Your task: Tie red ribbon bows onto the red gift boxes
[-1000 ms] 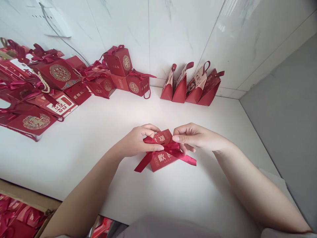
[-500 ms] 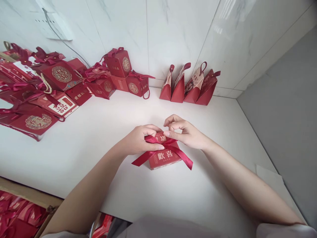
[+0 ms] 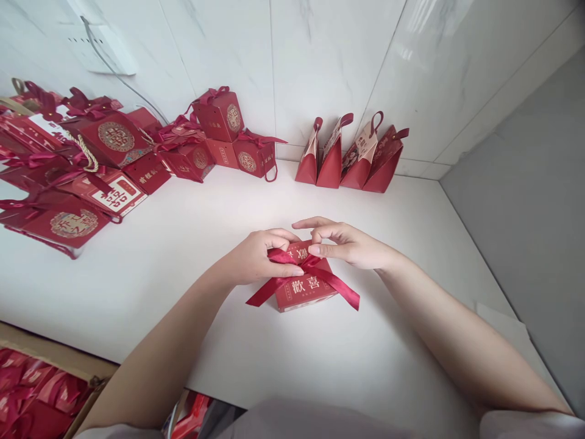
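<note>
A small red gift box (image 3: pixel 305 290) with gold characters lies on the white tabletop (image 3: pixel 183 256) in front of me. A dark red satin ribbon (image 3: pixel 340 288) is wrapped around it, its two tails trailing left and right. My left hand (image 3: pixel 258 256) pinches a loop of the ribbon over the box top. My right hand (image 3: pixel 342 242) pinches the ribbon at the knot, its index finger stretched out above.
Several red gift boxes with ribbons (image 3: pixel 219 131) are piled at the back left against the marble wall. Several red triangular bags (image 3: pixel 354 158) stand at the back centre. A cardboard carton of red items (image 3: pixel 41 390) sits below the table's front left edge.
My right hand moved in from the ribbon's right tail to the knot on top of the box. The box shifted slightly and the ribbon tails settled. My left hand kept its grip.
</note>
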{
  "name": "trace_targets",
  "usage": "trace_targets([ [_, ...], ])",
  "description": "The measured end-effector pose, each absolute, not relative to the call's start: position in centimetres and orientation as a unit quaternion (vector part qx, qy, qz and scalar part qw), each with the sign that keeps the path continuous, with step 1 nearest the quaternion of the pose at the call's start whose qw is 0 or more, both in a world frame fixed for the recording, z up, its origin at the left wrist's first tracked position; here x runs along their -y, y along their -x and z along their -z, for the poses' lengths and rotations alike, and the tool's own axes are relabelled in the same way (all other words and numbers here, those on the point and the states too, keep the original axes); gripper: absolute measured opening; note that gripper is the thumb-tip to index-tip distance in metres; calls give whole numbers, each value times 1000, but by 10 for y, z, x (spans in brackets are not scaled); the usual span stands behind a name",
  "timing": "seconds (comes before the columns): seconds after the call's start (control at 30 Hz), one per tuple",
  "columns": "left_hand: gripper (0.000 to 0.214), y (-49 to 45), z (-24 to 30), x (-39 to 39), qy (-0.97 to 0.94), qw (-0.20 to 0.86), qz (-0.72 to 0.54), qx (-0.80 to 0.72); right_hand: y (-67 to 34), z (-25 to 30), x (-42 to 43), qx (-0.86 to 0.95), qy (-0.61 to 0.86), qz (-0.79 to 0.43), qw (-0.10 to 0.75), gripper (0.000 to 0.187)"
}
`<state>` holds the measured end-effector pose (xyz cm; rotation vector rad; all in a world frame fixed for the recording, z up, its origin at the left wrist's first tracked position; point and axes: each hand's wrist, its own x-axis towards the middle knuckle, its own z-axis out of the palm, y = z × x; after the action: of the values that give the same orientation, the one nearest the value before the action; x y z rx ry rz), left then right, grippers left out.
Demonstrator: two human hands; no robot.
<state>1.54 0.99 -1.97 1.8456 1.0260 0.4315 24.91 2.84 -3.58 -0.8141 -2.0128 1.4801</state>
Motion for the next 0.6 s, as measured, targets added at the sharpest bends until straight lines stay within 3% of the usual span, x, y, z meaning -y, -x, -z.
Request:
trace_targets([
  [0.2, 46, -12, 18, -11, -755, 478, -165, -417, -244, 45, -32, 712, 312, -563, 280, 35],
  [0.3, 34, -3, 13, -15, -739, 520, -150, -401, -242, 35, -26, 705, 345, -495, 373, 28],
  [0.37, 49, 6, 9, -18, -737, 535, -142, -387, -242, 19, -12, 713, 355, -405, 449, 21],
  [0.43, 76, 15, 7, -21, -752, 525, -124, -379, -241, 0, 11, 755, 335, -312, 469, 15],
  [0.53, 103, 26, 7, -23, -779, 492, -67, -383, -236, -24, 56, 865, 226, -294, 339, 22],
  [0.6, 99, 29, 10, -24, -789, 472, -40, -391, -232, -32, 84, 906, 174, -308, 233, 36],
])
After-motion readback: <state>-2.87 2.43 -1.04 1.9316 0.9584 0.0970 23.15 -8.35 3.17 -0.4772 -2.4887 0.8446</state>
